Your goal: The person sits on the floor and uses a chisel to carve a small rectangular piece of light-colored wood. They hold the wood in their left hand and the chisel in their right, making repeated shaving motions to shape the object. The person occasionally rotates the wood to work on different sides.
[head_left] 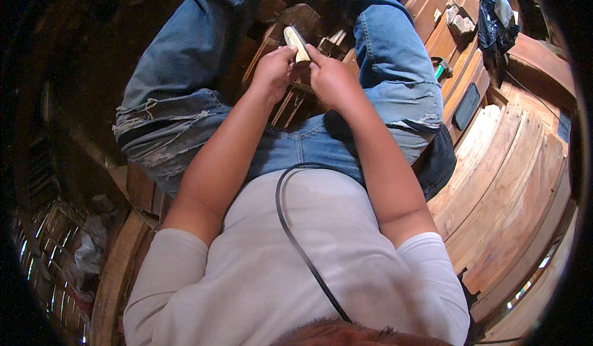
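Between my knees, my left hand [273, 73] is closed around the lower part of a short pale piece of wood [294, 41] with a rounded upper end. A narrow dark grey strip [300, 34] lies along the right side of this piece; whether it is a blade or part of the piece, I cannot tell. My right hand [334, 79] is closed beside it, thumb and forefinger close to the strip and the piece's lower end. Its other fingers are curled under, hiding what they grip.
Wooden boards [494, 179] lie along the right. On them are a dark phone-like slab [466, 106], a green-handled tool [441, 69], a pale rough lump [459, 20] and a black plastic bag [496, 21]. A black cable [285, 219] crosses my shirt. Wood scraps lie between my feet.
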{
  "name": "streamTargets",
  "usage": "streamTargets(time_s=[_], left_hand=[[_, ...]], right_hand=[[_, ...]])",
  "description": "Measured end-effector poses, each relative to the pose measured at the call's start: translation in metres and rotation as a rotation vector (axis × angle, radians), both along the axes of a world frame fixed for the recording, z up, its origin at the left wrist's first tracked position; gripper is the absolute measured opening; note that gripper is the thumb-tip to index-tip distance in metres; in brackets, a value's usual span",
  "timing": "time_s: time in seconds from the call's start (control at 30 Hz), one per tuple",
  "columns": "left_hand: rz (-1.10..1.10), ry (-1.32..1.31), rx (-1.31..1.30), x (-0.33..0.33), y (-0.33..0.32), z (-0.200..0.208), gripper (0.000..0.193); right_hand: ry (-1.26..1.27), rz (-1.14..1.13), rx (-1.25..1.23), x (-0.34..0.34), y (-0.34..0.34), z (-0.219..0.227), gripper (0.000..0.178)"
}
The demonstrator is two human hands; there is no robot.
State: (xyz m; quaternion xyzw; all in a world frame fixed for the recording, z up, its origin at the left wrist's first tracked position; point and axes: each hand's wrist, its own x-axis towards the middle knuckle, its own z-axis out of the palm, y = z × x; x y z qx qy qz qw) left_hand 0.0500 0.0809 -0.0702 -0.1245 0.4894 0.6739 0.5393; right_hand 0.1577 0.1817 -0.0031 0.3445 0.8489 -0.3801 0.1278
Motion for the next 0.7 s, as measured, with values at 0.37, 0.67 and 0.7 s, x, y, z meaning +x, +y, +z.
streamTargets(time_s=[0.37, 0.67, 0.7], left_hand=[[0.041, 0.003, 0.010, 0.000, -0.001, -0.008, 0.027], [0.016, -0.002, -0.015, 0.000, -0.001, 0.004, 0.026], [0.022, -0.001, -0.018, 0.000, 0.000, 0.002, 0.026]], right_hand=[[-0.003, 0.005, -0.045, 0.010, 0.000, 0.008, 0.047], [0.062, 0.022, 0.037, 0.011, 0.001, -0.009, 0.047], [0.082, 0.044, 0.057, 0.022, 0.002, -0.005, 0.047]])
